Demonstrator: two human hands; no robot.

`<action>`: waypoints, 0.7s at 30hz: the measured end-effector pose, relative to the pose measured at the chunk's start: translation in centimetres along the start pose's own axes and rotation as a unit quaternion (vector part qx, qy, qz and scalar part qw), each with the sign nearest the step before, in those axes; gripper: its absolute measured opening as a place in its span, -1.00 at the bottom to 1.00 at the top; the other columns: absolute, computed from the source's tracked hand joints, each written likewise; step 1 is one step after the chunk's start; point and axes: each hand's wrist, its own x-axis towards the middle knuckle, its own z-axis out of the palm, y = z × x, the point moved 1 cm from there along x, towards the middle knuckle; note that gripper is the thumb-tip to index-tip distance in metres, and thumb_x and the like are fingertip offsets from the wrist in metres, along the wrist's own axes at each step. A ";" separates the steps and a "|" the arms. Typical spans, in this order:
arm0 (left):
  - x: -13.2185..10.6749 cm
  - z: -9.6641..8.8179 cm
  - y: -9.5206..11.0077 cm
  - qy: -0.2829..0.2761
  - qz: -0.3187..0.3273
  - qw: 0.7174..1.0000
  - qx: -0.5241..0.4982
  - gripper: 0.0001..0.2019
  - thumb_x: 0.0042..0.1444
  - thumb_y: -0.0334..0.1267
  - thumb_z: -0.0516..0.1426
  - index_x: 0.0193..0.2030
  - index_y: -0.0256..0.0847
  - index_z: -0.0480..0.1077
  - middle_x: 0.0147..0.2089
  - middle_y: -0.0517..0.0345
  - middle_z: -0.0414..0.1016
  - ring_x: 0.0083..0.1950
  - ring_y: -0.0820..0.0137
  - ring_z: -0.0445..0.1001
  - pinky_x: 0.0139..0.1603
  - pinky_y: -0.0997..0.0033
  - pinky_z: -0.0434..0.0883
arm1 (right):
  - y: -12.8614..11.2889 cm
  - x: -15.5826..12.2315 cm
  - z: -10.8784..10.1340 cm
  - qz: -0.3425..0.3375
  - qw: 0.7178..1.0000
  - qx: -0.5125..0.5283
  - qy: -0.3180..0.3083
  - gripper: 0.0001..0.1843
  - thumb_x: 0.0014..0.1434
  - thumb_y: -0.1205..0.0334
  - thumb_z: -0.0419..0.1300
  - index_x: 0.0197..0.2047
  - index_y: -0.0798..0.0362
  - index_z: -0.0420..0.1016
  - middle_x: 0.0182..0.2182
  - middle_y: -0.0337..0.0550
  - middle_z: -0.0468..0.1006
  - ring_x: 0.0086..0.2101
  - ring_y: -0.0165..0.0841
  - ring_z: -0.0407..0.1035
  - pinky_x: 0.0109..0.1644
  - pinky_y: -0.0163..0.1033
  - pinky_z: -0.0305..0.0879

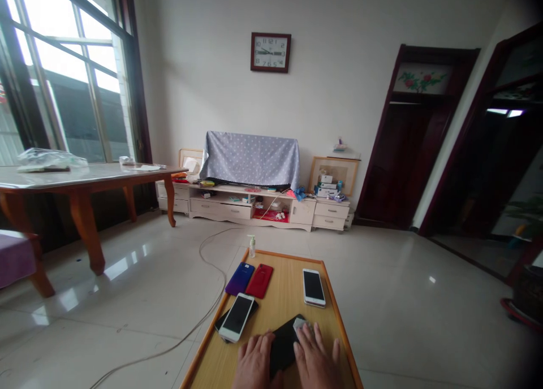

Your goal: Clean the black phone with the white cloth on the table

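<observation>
Black smartphone (283, 346) lies under the left hand (254, 361) and right hand (316, 359), fingers (299, 352) spread flat and released, grey cloth (299, 323) on top.

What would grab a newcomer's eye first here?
The left hand and right hand lie on a black phone at the near end of a low wooden table, with a red phone and purple phone beyond. Higher up, a dark-framed wall clock hangs above a dotted grey cloth.

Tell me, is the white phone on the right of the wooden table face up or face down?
Face up: the white-framed smartphone shows its dark glass screen upward.
</observation>
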 end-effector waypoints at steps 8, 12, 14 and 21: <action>0.1 -0.3 0.1 -0.003 0.001 1.000 0.025 -0.26 -0.04 -0.16 0.13 0.37 -0.16 0.29 0.47 0.04 0.25 0.48 0.09 0.14 0.45 0.07 0.06 | -0.8 -1.5 1.6 -0.007 1.000 0.007 0.023 -0.55 0.41 -0.13 -0.04 0.27 -0.42 0.42 0.23 -0.21 0.45 0.24 0.19 0.29 0.14 0.66 0.13; 0.2 -0.3 0.4 -0.025 -0.003 0.998 0.051 -0.23 0.00 -0.11 0.12 0.40 -0.28 0.24 0.46 -0.10 0.25 0.47 0.02 0.18 0.43 -0.03 0.09 | -0.4 -1.4 1.5 -0.005 0.999 0.006 0.048 -0.56 0.41 -0.13 -0.04 0.24 -0.42 0.46 0.21 -0.19 0.48 0.21 0.20 0.33 0.13 0.65 0.15; 0.3 -0.4 0.4 -0.030 -0.004 0.999 0.045 -0.24 0.01 -0.10 0.12 0.40 -0.26 0.24 0.44 -0.09 0.28 0.45 0.04 0.20 0.43 0.00 0.10 | -0.2 -1.4 1.6 -0.008 0.998 0.005 0.059 -0.57 0.40 -0.15 -0.04 0.21 -0.44 0.48 0.19 -0.21 0.50 0.19 0.19 0.35 0.11 0.62 0.21; 1.3 -2.0 -0.6 -0.055 0.033 0.998 0.005 -0.20 -0.13 -0.06 0.25 0.34 -0.10 0.32 0.35 0.10 0.42 0.34 0.11 0.30 0.38 0.13 0.17 | 0.1 -1.3 1.7 -0.017 0.997 -0.010 0.069 -0.59 0.39 -0.14 0.01 0.19 -0.44 0.51 0.16 -0.21 0.53 0.16 0.20 0.39 0.08 0.59 0.27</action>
